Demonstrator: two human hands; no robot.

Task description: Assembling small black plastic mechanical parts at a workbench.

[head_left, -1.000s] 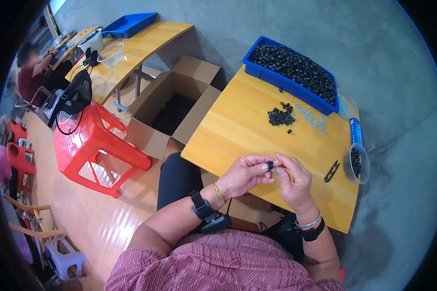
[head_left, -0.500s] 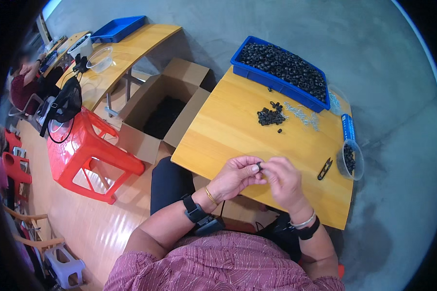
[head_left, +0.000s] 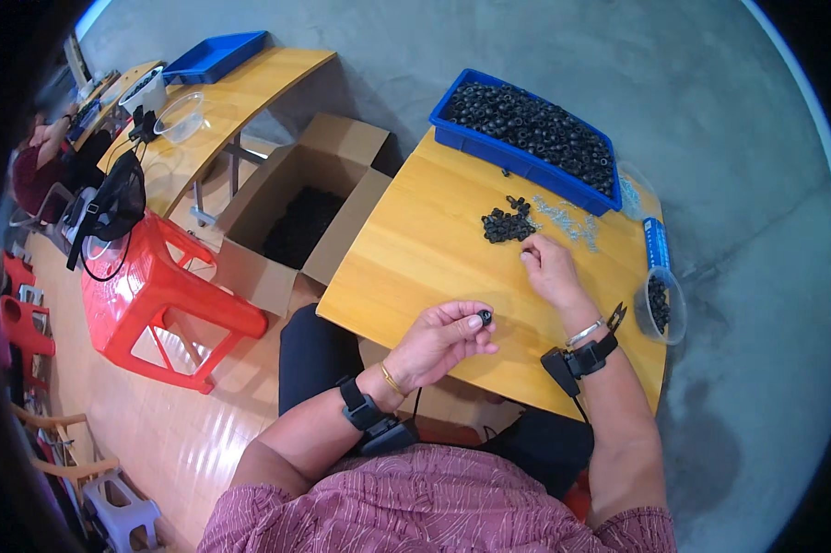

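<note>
Left hand (head_left: pixel 438 339) sits over the near edge of the wooden table (head_left: pixel 415 249), fingertips pinched on one small black ring part (head_left: pixel 485 318), while the right hand (head_left: pixel 549 267) is further in with its fingers loosely curled, holding nothing I can make out and reaching just short of the little pile of black parts (head_left: pixel 508 224). Plenty of bare wood left of that pile, but the far edge is blocked by the blue bin (head_left: pixel 489 152) full of black parts, and a clear tub (head_left: pixel 660 304) sits near the right edge. Off the left edge it drops straight to an open cardboard box (head_left: pixel 286 217) with a red plastic stool (head_left: pixel 158 295) beside it.
</note>
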